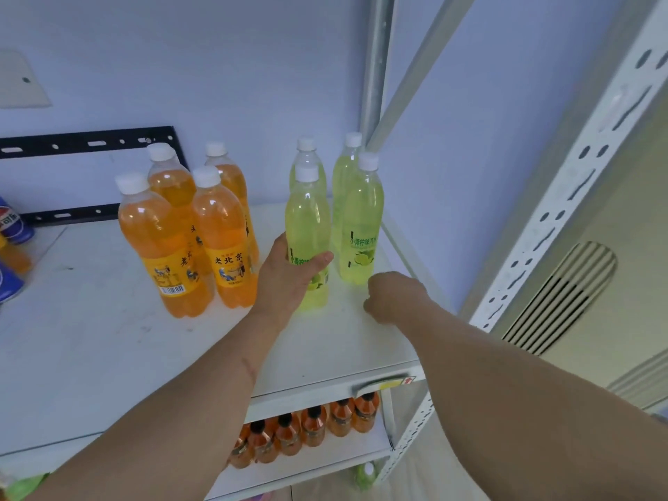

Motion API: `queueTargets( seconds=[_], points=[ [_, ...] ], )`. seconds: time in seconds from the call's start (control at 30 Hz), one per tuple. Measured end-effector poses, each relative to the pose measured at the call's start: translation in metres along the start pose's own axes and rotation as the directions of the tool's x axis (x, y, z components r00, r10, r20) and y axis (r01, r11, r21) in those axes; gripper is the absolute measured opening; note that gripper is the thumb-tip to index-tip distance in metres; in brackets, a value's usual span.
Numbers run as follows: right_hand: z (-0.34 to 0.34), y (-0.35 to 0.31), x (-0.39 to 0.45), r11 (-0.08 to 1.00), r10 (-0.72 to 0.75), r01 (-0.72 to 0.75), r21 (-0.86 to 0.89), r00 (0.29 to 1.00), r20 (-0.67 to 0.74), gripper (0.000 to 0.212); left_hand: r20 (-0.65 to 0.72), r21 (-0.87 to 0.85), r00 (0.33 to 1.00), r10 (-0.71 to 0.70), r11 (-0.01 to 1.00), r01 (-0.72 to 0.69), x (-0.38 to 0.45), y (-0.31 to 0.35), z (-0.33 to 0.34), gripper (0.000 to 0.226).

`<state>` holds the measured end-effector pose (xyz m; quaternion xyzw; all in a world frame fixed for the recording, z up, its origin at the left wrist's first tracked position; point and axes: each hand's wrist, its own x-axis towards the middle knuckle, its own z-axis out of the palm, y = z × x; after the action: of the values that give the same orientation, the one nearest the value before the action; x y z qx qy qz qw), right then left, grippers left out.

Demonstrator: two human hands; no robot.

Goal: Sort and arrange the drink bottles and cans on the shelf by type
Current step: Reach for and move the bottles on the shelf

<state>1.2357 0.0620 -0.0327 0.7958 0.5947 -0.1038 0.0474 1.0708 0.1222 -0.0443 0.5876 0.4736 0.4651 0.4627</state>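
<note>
Drink bottles and cans grouped by colour on a white shelf [108,338].

Four orange soda bottles [220,240] with white caps and yellow labels stand upright in a tight cluster at mid-shelf. To their right, near the shelf's right edge, four lime-green bottles [361,229] with white caps stand upright in two rows; the front-left green bottle [307,226] is gripped low on its body by the left hand [285,280]. At the far left edge stand blue cans [12,226], partly cut off. On the lower shelf [325,461], a row of dark-capped orange bottles [314,424] stands upright.
</note>
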Motion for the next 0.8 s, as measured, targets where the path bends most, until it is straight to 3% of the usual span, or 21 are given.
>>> queueTargets(
  seconds=[0.2,0.43,0.5,0.63,0.7,0.73,0.8],
  points=[
    [0.019,-0.004,-0.004,0.962,-0.168,0.153,-0.228,0.985,-0.046,0.018,-0.031,0.014,0.999,0.013,1.000,-0.012,0.011,-0.007,0.004,0.070],
    [0.028,-0.017,-0.011,0.967,-0.204,0.184,-0.178,0.973,-0.104,0.024,-0.027,0.057,0.999,0.024,0.998,-0.023,0.012,-0.018,0.002,0.067],
    [0.032,-0.020,-0.016,0.966,-0.214,0.192,-0.172,0.970,-0.115,0.024,-0.002,0.109,1.000,0.016,0.994,-0.015,0.008,-0.024,0.000,0.067],
    [0.032,-0.026,-0.030,0.948,-0.259,0.230,-0.218,0.959,-0.112,0.026,-0.039,0.340,0.999,-0.036,0.939,0.047,-0.018,-0.026,-0.011,0.089],
    [0.030,-0.034,-0.041,0.924,-0.307,0.268,-0.273,0.945,-0.112,0.027,-0.073,0.524,0.997,0.015,0.852,0.026,-0.041,-0.025,-0.025,0.070],
    [0.029,-0.039,-0.048,0.910,-0.336,0.291,-0.297,0.935,-0.114,0.028,-0.062,0.653,0.996,0.065,0.758,-0.008,-0.056,-0.022,-0.034,0.058],
    [0.026,-0.052,-0.063,0.880,-0.395,0.341,-0.332,0.912,-0.109,0.031,0.015,0.876,0.980,0.196,0.470,-0.107,-0.083,-0.020,-0.056,0.043]
  ],
)
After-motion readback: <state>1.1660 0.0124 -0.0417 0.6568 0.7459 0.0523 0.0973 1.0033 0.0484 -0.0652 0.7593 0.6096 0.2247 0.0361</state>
